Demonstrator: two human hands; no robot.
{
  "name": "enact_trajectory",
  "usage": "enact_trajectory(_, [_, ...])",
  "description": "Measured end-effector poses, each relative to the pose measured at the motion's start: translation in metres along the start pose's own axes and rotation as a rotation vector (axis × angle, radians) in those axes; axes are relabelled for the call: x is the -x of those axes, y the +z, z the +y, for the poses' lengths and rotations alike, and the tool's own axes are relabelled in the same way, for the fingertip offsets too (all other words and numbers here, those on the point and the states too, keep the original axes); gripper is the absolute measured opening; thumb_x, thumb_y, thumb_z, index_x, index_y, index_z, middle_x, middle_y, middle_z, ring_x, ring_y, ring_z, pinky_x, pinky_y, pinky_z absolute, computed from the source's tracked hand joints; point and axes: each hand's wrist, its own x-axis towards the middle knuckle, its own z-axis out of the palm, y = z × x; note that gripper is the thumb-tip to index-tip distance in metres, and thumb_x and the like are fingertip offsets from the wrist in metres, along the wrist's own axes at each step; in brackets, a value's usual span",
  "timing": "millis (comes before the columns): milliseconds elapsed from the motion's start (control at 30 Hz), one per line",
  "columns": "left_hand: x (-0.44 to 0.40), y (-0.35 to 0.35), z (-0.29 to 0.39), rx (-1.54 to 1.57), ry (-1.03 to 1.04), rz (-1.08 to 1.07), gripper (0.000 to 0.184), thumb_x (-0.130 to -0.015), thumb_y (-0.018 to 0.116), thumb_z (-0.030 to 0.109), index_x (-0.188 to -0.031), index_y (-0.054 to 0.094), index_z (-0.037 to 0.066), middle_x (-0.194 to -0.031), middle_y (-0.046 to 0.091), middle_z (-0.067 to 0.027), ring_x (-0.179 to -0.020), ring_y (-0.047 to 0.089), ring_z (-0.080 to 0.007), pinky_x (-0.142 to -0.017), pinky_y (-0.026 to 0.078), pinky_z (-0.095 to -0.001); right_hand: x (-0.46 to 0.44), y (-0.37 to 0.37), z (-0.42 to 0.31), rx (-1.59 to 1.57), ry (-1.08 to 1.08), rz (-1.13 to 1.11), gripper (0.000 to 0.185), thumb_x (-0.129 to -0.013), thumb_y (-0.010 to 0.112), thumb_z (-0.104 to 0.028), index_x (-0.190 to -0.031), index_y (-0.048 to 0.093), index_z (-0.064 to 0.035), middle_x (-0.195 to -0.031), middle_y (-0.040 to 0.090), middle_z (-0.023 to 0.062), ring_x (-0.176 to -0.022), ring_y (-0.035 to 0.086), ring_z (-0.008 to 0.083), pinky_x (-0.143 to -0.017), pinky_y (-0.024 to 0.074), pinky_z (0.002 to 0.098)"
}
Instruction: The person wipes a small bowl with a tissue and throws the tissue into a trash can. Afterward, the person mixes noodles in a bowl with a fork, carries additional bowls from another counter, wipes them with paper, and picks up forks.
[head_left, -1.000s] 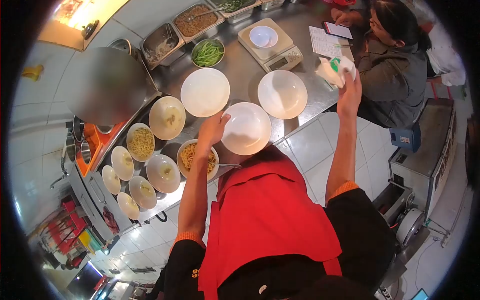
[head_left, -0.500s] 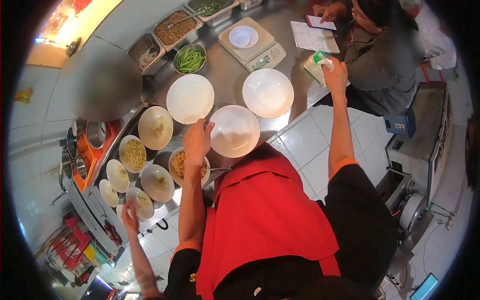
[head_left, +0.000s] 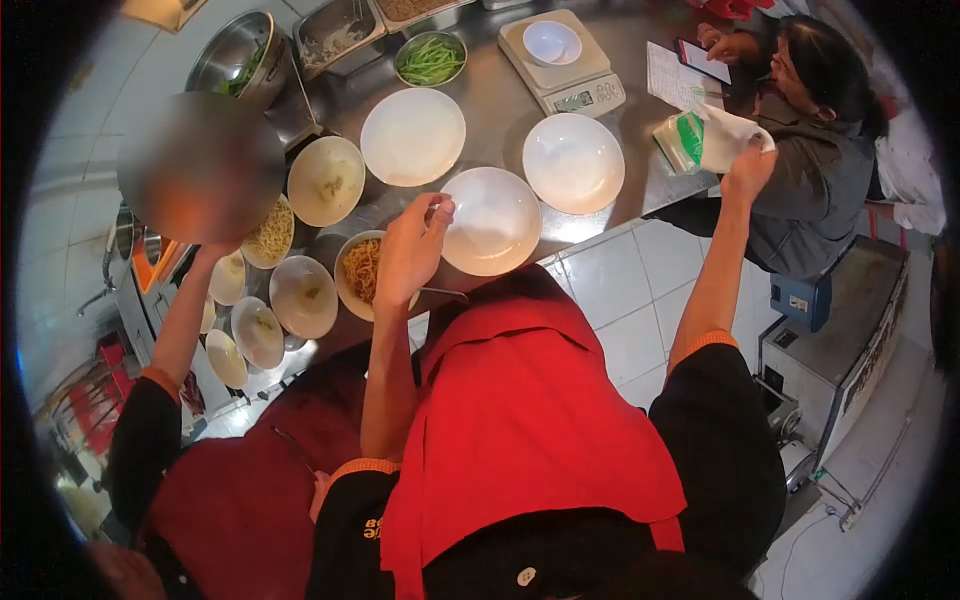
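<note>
My right hand [head_left: 748,170] grips a white tissue [head_left: 728,138], which stretches from a green and white packet [head_left: 682,142] at the counter's right edge. Near the left rim of an empty white plate [head_left: 491,221] is my left hand [head_left: 418,243], its fingers bent together; whether anything is between them is too small to tell. Two more empty white plates [head_left: 413,137] [head_left: 573,163] lie beyond. Below my left wrist, a bowl of brown noodles [head_left: 360,268] is partly covered, with a utensil handle sticking out.
Several bowls [head_left: 303,297] stand on the left. Behind are a bowl of green vegetables [head_left: 431,60], metal trays [head_left: 338,35] and a scale [head_left: 562,62] bearing a small bowl. A co-worker [head_left: 215,490] stands close at left; another person [head_left: 815,160] sits at right with a phone.
The tissue is now drawn out from the packet, with my right hand farther right. A co-worker has come in at the left, one arm reaching over the bowls. The view has shifted.
</note>
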Motion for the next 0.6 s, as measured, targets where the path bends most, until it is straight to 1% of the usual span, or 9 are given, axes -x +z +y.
enact_trajectory(100, [0.01,0.008,0.022,0.292,-0.002,-0.165,0.04,-0.101,0.047,0.036,-0.122,0.058,0.004,-0.097,0.066,-0.0052,-0.078,0.056,-0.0118,-0.07,0.046,-0.0246,0.072,0.027,-0.061,-0.034,0.161,-0.021,0.025,-0.102,0.045,-0.023,-0.115,0.052,-0.0021,-0.1,0.063,0.0096,-0.084,0.064,0.0199,-0.075,0.0547,0.0327])
enact_trajectory(167, [0.02,0.021,0.044,0.588,-0.032,-0.367,0.04,-0.101,0.047,0.035,-0.128,0.052,0.006,-0.096,0.063,-0.001,-0.077,0.053,-0.0075,-0.07,0.043,-0.0202,0.136,0.015,-0.045,-0.128,0.195,-0.37,0.038,-0.102,0.044,-0.036,-0.126,0.048,-0.0078,-0.099,0.06,0.0065,-0.083,0.062,0.015,-0.072,0.0525,0.0328])
enact_trajectory(200, [0.024,0.037,0.048,0.598,-0.028,-0.369,0.04,-0.101,0.047,0.035,-0.128,0.052,0.006,-0.096,0.063,-0.001,-0.077,0.053,-0.0075,-0.07,0.043,-0.0202,0.17,0.016,-0.036,-0.169,0.337,-0.455,0.038,-0.102,0.042,-0.033,-0.13,0.046,-0.0072,-0.105,0.059,0.007,-0.092,0.061,0.0157,-0.079,0.0513,0.0327])
enact_trajectory(233, [0.029,0.056,0.047,0.636,0.065,-0.403,0.038,-0.101,0.049,0.031,-0.128,0.05,0.005,-0.097,0.061,-0.0012,-0.077,0.053,-0.0069,-0.07,0.044,-0.0201,0.212,0.027,-0.04,0.177,0.229,-0.549,0.037,-0.1,0.041,-0.026,-0.131,0.044,-0.0057,-0.115,0.056,0.008,-0.102,0.058,0.0181,-0.087,0.0489,0.0323])
enact_trajectory(267, [0.034,0.071,0.045,0.673,0.154,-0.428,0.037,-0.1,0.052,0.027,-0.129,0.048,0.004,-0.097,0.06,-0.0014,-0.077,0.052,-0.0064,-0.07,0.044,-0.0199,0.253,0.053,-0.082,-0.38,0.63,-0.489,0.037,-0.095,0.046,-0.016,-0.131,0.044,-0.0057,-0.122,0.052,0.0073,-0.109,0.055,0.0199,-0.091,0.0464,0.0316])
enact_trajectory(333, [0.043,0.095,0.044,0.714,0.281,-0.247,0.034,-0.098,0.056,0.02,-0.126,0.046,0.004,-0.095,0.057,-0.0012,-0.077,0.053,-0.006,-0.068,0.044,-0.0197,0.288,0.056,-0.094,-0.042,0.453,-0.651,0.045,-0.085,0.049,0.001,-0.129,0.044,-0.0042,-0.12,0.052,0.0094,-0.106,0.056,0.0234,-0.089,0.0471,0.032])
enact_trajectory(367, [0.047,0.099,0.036,0.722,0.124,-0.208,0.029,-0.097,0.057,0.018,-0.12,0.048,0.003,-0.09,0.055,-0.0016,-0.073,0.051,-0.006,-0.063,0.044,-0.0206,0.288,0.054,-0.095,-0.037,0.463,-0.675,0.045,-0.085,0.049,0.001,-0.129,0.044,-0.0042,-0.12,0.052,0.0094,-0.106,0.056,0.0234,-0.089,0.0471,0.032])
enact_trajectory(433, [0.054,0.105,0.023,0.813,0.052,-0.142,0.027,-0.096,0.057,0.018,-0.118,0.048,0.003,-0.088,0.054,-0.001,-0.071,0.05,-0.0056,-0.061,0.043,-0.0208,0.275,0.05,-0.099,0.352,-0.052,-1.075,0.051,-0.075,0.05,0.013,-0.123,0.049,-0.0023,-0.114,0.053,0.014,-0.102,0.058,0.0291,-0.086,0.0483,0.0335])
enact_trajectory(600, [0.092,0.116,0.003,1.125,-0.455,-0.086,0.031,-0.098,0.054,0.035,-0.107,0.051,0.006,-0.085,0.054,-0.0015,-0.065,0.048,-0.0084,-0.057,0.041,-0.0217,0.238,0.115,-0.072,0.523,-0.509,-1.224,0.043,-0.068,0.052,0.015,-0.105,0.062,-0.0018,-0.107,0.057,0.0161,-0.097,0.06,0.0355,-0.081,0.0504,0.0377])
